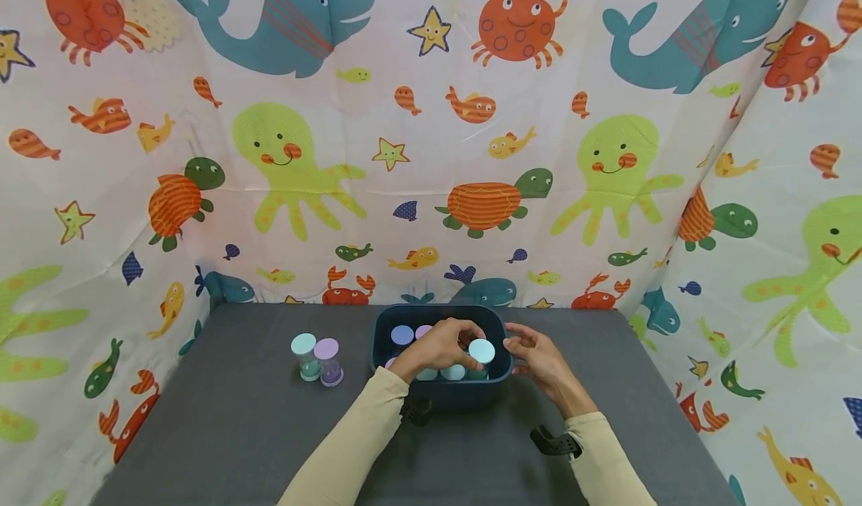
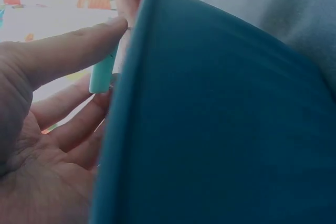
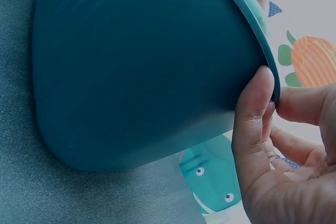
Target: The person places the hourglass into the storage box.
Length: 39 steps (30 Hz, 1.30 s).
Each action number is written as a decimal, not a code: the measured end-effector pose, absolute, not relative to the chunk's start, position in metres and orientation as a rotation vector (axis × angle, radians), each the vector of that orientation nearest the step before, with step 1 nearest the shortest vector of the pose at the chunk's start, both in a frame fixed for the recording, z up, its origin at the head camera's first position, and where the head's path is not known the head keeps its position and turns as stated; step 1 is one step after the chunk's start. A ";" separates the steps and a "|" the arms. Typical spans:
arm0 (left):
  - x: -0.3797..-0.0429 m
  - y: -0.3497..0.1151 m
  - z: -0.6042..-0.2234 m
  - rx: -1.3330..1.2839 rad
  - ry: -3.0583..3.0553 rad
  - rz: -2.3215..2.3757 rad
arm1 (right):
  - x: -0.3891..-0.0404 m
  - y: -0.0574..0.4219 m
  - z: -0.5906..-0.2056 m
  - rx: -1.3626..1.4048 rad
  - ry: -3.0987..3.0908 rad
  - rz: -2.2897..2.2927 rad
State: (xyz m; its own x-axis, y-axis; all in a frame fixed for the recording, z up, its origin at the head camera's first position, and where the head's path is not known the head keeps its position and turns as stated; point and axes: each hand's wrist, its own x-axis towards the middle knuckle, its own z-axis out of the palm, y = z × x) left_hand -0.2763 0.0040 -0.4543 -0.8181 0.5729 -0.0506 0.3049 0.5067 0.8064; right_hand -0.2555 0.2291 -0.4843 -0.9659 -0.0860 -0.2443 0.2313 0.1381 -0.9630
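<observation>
In the head view a dark blue plastic bin (image 1: 444, 395) stands on the table with several small lidded jars inside. My left hand (image 1: 441, 345) reaches over its front rim and holds a jar with a pale teal lid (image 1: 481, 351) at the bin's right end. The left wrist view shows the teal lid (image 2: 103, 74) between thumb and fingers; the bin wall hides the jar's lower part. At the bin's right end my right hand (image 1: 542, 360) pinches the rim, with the thumb (image 3: 254, 95) against the outer wall in the right wrist view.
Left of the bin, a teal-lidded jar (image 1: 307, 356) and a purple-lidded jar (image 1: 328, 362) stand close together on the grey table (image 1: 222, 416). A curtain (image 1: 417, 184) printed with sea animals hangs behind the table and along its sides.
</observation>
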 end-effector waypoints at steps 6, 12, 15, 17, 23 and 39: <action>-0.279 0.005 -0.462 0.718 2.439 1.219 | -0.256 0.230 -0.485 0.137 2.182 -1.913; -0.278 0.007 -0.472 0.720 2.456 1.197 | -0.255 0.229 -0.488 0.149 2.180 -1.918; -0.278 0.007 -0.477 0.726 2.461 1.197 | -0.254 0.229 -0.489 0.145 2.175 -1.926; -0.278 0.007 -0.479 0.735 2.473 1.190 | -0.254 0.229 -0.489 0.145 2.174 -1.927; -0.278 0.007 -0.481 0.761 2.518 1.154 | -0.253 0.228 -0.487 0.142 2.182 -1.926; -0.278 0.010 -0.483 0.776 2.514 1.057 | -0.253 0.229 -0.487 0.143 2.198 -1.916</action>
